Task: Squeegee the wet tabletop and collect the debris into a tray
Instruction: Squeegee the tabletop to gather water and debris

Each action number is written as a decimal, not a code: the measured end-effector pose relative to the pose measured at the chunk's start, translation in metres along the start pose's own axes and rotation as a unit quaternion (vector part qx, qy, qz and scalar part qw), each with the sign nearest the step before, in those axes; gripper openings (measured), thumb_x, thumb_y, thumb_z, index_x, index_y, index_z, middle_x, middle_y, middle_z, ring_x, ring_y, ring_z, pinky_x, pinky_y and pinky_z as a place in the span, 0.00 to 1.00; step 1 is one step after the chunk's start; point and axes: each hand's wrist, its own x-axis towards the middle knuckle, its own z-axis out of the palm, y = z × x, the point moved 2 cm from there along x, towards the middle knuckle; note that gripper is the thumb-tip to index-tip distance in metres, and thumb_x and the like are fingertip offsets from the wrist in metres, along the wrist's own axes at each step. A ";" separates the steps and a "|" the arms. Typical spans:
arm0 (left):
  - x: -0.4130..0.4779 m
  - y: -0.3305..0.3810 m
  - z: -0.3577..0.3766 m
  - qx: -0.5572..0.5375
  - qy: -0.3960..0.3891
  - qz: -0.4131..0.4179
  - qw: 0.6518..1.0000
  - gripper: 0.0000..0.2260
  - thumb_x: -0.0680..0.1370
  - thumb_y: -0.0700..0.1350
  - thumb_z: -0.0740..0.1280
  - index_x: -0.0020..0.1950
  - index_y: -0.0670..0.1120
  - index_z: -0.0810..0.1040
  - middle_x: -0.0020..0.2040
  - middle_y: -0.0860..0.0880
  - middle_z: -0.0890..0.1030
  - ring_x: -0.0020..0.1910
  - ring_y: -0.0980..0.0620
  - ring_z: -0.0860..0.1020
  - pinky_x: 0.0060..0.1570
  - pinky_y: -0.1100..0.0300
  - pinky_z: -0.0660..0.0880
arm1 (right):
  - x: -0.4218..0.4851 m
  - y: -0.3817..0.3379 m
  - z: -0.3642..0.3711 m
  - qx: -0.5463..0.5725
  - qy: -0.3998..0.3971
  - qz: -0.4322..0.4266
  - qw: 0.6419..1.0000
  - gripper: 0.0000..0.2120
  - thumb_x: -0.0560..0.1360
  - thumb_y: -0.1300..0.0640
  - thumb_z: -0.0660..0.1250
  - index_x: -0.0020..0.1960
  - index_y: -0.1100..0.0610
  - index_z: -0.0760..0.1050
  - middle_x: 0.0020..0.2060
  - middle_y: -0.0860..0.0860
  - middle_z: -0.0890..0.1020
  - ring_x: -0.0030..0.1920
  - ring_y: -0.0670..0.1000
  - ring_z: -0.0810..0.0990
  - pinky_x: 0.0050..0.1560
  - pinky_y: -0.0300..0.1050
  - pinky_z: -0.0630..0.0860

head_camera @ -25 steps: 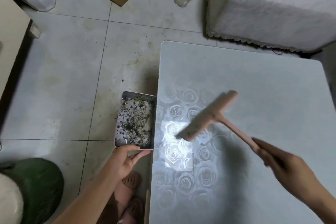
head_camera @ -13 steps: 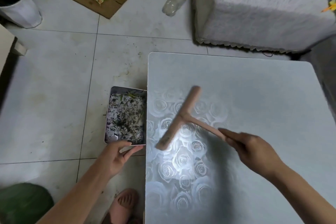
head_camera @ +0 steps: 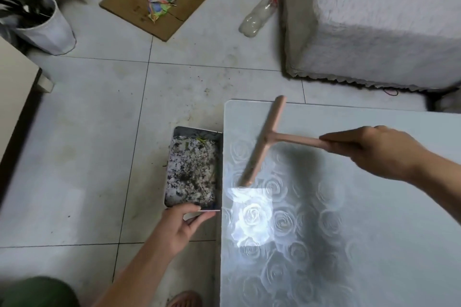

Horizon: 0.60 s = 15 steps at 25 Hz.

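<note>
Sweeping, apparently: right hand [head_camera: 374,149] clamped on squeegee [head_camera: 264,142], left hand [head_camera: 179,227] pinching tray [head_camera: 197,130] beside tabletop [head_camera: 349,232] edge (next, pull blade edgeward).

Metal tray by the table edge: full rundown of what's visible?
The shallow rectangular silver metal tray has rounded corners and a low rim. It is mostly filled with dark specks and whitish wet debris, with a green scrap at the far end. Held level, its long side runs along the left edge of the pale rose-patterned tabletop. The left hand grips its near short end, thumb over the rim.
</note>
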 end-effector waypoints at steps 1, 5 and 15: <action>0.003 0.004 0.005 0.001 0.000 0.007 1.000 0.24 0.67 0.24 0.61 0.63 0.34 0.71 0.61 0.32 0.76 0.54 0.27 0.76 0.31 0.52 0.81 | 0.008 -0.005 0.000 0.011 -0.005 -0.016 1.000 0.14 0.78 0.42 0.59 0.63 0.31 0.70 0.34 0.36 0.72 0.43 0.50 0.76 0.47 0.46 0.73; 0.018 0.017 0.019 -0.003 0.002 0.031 1.000 0.26 0.66 0.24 0.61 0.64 0.35 0.72 0.59 0.34 0.78 0.55 0.29 0.77 0.31 0.52 0.80 | 0.037 -0.045 0.012 0.048 0.001 -0.072 0.996 0.16 0.81 0.48 0.57 0.67 0.35 0.69 0.42 0.43 0.79 0.47 0.51 0.77 0.48 0.44 0.72; 0.018 0.035 0.041 0.007 -0.019 0.012 1.000 0.15 0.67 0.25 0.61 0.53 0.33 0.74 0.50 0.32 0.80 0.46 0.29 0.80 0.29 0.51 0.81 | 0.046 -0.050 -0.027 -0.054 0.013 -0.048 0.997 0.16 0.80 0.43 0.53 0.67 0.30 0.63 0.58 0.47 0.80 0.56 0.53 0.78 0.49 0.46 0.74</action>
